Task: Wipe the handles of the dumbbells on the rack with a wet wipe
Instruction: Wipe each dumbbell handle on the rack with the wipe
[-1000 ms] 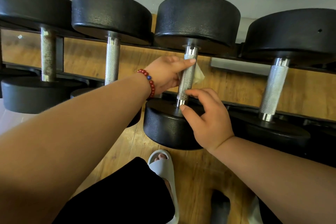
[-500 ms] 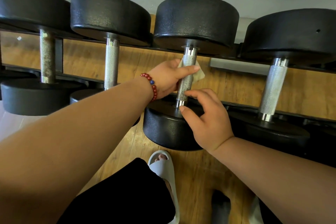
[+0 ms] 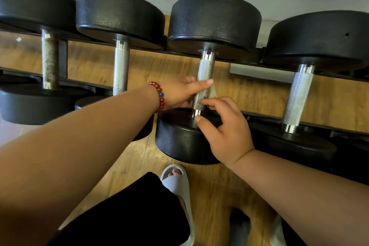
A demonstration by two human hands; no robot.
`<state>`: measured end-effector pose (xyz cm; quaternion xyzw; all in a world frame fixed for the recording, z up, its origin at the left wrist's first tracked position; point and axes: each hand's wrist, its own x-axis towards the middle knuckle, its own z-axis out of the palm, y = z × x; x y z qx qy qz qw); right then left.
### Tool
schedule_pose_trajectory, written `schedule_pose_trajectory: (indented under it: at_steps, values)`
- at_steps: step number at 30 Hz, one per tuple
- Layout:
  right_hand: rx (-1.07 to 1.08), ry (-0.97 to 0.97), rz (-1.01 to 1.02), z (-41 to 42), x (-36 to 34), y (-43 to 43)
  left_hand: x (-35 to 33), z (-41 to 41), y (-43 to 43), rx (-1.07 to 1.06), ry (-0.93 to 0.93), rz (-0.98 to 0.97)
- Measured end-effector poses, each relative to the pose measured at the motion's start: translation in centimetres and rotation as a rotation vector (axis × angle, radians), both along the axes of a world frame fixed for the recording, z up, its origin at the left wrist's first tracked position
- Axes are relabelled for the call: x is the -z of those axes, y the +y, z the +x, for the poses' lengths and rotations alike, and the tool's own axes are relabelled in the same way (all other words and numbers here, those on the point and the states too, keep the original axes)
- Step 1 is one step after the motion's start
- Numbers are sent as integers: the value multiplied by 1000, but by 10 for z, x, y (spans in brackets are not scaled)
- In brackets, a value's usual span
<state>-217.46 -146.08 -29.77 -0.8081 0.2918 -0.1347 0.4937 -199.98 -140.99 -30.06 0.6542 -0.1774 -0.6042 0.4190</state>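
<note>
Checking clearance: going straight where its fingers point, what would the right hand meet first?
The right hand would meet the third dumbbell's knurled handle; its index fingertip looks almost touching; depth unclear.

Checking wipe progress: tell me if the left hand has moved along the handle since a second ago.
Yes. The left hand slid down the handle, from the far head toward the near head.

I can read no writing, number or brand anywhere here: not on the dumbbells (image 3: 214,24), nor on the rack (image 3: 63,60).
</note>
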Motion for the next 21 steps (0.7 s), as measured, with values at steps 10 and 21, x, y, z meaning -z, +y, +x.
schedule_pose_trajectory:
  at_steps: [10,21]
  values:
    - [5,-5,-2,1,-1,1,-4,5,6,42,50,15]
    - [-16,15,-17,1,-1,-1,-5,-8,-2,-277,205,-118]
